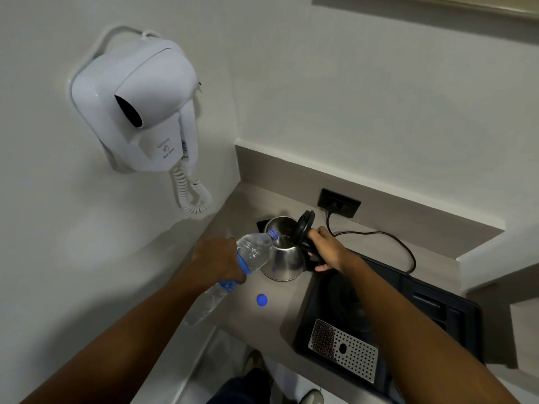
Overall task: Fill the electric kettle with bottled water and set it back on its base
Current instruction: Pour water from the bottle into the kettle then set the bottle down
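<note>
The kettle (284, 252) stands on the table (262, 319), lid (305, 227) swung up and open, its steel body bare and shiny. That steel is stiff but likely slick, and it will grow heavier as water goes in, so the black handle on its right side is the sound place to hold it; the right hand (325, 250) is there now, its grip wrapped around the handle. Over the kettle's left rim leans the bottle (233, 269), mouth tipped down into the opening, with the left hand (217, 262) gripping it around the blue label at mid-body. The bottle is thin clear plastic, light and soft, so a hard squeeze would probably buckle it and make the water gush; a hold near the middle looks right. Just in front of the kettle lies the blue cap (262, 299), apart from both hands. To the kettle's right sits a dark tray (423, 298) that seems to carry the round base (347, 295), partly hidden under the right forearm. Behind the kettle a cord (388, 237) runs to a wall socket (339, 202).
</note>
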`<state>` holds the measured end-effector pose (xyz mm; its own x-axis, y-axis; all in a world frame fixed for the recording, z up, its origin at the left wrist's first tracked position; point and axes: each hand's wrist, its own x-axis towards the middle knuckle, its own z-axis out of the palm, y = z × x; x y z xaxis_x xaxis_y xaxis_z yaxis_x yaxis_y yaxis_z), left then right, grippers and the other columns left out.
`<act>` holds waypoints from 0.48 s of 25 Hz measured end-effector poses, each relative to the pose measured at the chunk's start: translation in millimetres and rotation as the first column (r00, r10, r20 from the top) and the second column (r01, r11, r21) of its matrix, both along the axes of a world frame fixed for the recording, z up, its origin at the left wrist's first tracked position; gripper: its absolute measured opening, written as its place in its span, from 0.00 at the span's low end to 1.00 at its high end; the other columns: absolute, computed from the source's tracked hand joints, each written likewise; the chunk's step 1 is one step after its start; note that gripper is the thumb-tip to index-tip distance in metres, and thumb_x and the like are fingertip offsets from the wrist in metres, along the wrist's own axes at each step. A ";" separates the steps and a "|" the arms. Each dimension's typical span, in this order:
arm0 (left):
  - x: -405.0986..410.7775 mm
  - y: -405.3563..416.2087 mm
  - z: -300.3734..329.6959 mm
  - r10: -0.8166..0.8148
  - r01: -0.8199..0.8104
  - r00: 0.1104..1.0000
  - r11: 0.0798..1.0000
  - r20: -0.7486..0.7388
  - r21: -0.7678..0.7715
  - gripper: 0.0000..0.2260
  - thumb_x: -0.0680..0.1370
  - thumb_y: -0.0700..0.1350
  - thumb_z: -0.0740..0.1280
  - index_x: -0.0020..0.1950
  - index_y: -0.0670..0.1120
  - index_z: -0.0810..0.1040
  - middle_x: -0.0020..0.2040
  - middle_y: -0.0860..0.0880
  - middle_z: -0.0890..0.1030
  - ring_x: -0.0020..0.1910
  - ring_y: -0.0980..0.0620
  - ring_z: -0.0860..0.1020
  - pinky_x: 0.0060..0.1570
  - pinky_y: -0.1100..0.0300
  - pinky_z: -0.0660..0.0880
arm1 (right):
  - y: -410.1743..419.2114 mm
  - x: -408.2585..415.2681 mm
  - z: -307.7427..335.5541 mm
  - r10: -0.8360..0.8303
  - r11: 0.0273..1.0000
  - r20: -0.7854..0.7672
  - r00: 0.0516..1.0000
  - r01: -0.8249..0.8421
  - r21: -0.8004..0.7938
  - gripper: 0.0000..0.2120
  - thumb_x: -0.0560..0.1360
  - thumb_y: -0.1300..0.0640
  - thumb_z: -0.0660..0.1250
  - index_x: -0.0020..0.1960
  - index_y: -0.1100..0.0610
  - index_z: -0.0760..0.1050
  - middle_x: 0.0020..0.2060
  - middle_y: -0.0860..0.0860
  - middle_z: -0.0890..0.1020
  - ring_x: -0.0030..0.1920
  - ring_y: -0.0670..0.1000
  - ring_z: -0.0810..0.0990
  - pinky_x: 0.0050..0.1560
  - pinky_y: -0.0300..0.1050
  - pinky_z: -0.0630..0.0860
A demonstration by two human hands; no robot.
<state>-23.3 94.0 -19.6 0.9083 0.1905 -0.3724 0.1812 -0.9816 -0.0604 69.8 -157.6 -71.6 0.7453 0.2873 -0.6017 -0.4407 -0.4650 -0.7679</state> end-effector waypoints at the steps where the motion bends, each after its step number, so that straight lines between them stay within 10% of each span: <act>1: -0.4 -0.1 -0.5 -0.001 0.001 1.000 1.000 0.011 0.001 0.33 0.55 0.64 0.75 0.54 0.50 0.73 0.48 0.52 0.80 0.40 0.54 0.73 0.40 0.59 0.68 | 0.3 -0.1 0.1 -0.005 1.000 -0.002 1.000 0.005 0.003 0.33 0.62 0.27 0.62 0.56 0.50 0.71 0.55 0.51 0.80 0.56 0.51 0.81 0.46 0.56 0.85; 12: -3.5 5.5 -11.0 0.008 0.000 0.994 0.997 0.105 -0.075 0.31 0.55 0.63 0.76 0.51 0.50 0.73 0.47 0.52 0.79 0.42 0.52 0.77 0.39 0.59 0.69 | 3.2 -3.5 2.9 -0.027 0.999 -0.007 1.000 0.027 0.022 0.34 0.60 0.25 0.62 0.55 0.49 0.71 0.55 0.49 0.80 0.54 0.50 0.81 0.41 0.51 0.82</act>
<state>-26.9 99.5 -30.6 0.9423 0.1696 -0.2886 0.1868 -0.9818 0.0331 66.3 -154.4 -68.7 0.7488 0.2805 -0.6006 -0.4582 -0.4357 -0.7748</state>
